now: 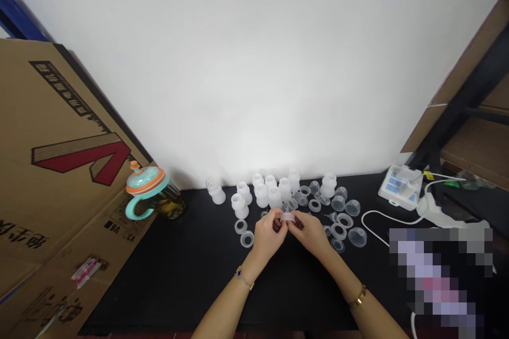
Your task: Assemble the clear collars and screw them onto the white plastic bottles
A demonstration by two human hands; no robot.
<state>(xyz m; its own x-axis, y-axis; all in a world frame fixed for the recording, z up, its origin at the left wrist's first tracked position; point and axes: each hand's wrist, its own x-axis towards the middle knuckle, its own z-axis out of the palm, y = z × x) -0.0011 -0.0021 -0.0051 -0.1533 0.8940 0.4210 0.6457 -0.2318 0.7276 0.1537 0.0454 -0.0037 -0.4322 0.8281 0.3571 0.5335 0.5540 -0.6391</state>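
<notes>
Both my hands meet over the middle of the black table. My left hand [269,234] and my right hand [310,232] pinch a small clear ring [287,217] between their fingertips, with a clear teat-like piece upright in it. Just behind stand several white bottles [274,197]. Two loose rings [247,239] lie left of my left hand. To the right of my right hand are spread several clear domed caps [357,237] and more translucent rings [338,231]. One white bottle [216,192] at the left end has a clear top on it.
A glass jug [170,204] with a turquoise and orange lid stands at the left, beside large cardboard boxes [67,180]. At the right are a white power strip [401,186] and a looping white cable [384,213]. A white wall rises behind the table [167,280].
</notes>
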